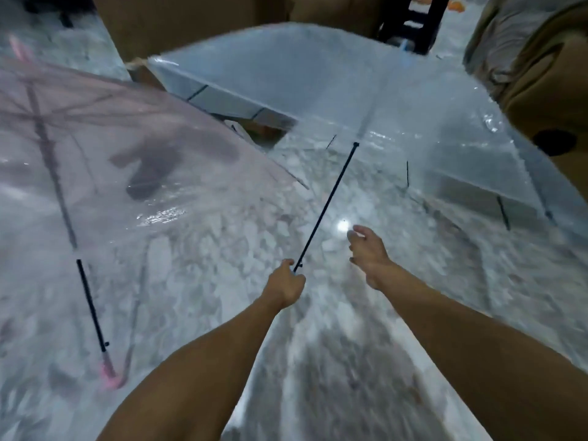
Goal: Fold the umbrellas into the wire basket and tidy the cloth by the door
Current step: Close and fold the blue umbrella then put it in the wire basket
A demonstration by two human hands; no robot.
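— While the clear umbrella (366, 100) was spread open over the speckled floor (222, 249), how was it held?

— Its black shaft (327, 205) was gripped at the near end by the left hand (284, 283), the fingers wrapped tight round it. The right hand (369, 253) was kept loose beside the shaft, fingers spread, nothing in it.

— And the other one?

— A pink umbrella (95, 148) was left open on the floor to the left, its pink handle (109, 374) pointed toward the person. No wire basket, cloth or door could be made out.

— How should the closing be done well?

— The shaft would best be kept steady by the left hand while the runner, up under the canopy, is reached by the right and drawn down evenly. The catch would probably need to be pressed first; it could not be seen through the blur.

— Any risks?

— Ribs might be snagged against the cardboard boxes (197, 23) close behind the canopy, so it should be pulled clear first.
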